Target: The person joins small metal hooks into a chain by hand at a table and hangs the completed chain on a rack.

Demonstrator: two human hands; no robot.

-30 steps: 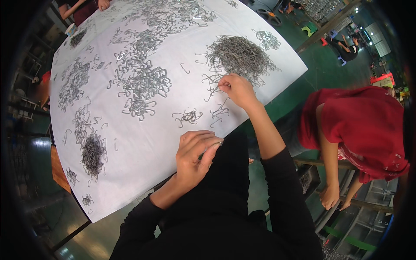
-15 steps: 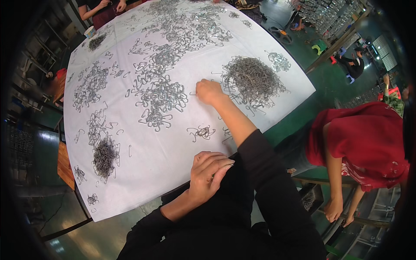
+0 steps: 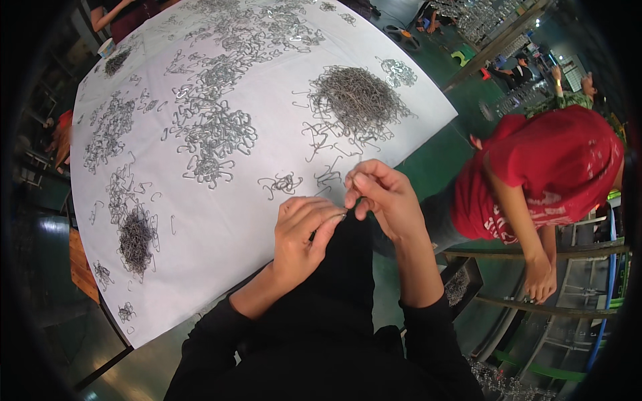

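Note:
My left hand (image 3: 302, 235) is closed in a pinch just off the table's near edge, with a tiny dark tip showing at its thumb and fingertips. Close beside it my right hand (image 3: 393, 204) is raised, thumb and fingers pinched together; what they hold is too small to make out. Beyond them on the white-covered table (image 3: 200, 250) lie a small cluster of wire hooks (image 3: 284, 182) and a few loose hooks (image 3: 328, 176). A large dark heap of hooks (image 3: 358, 100) sits farther right. Shiny silvery hooks (image 3: 217, 134) spread across the middle.
A smaller dark heap (image 3: 136, 240) lies at the table's left side. A paper cup (image 3: 105, 47) stands at the far left corner. A person in a red shirt (image 3: 548, 177) bends at my right, near a dark bin (image 3: 461, 281) and metal rails. Another person's arm (image 3: 107, 15) shows at the far edge.
My right hand has come back from beside the large dark heap to my left hand. My left hand stays pinched. The view has shifted, and the person in red has moved their arms.

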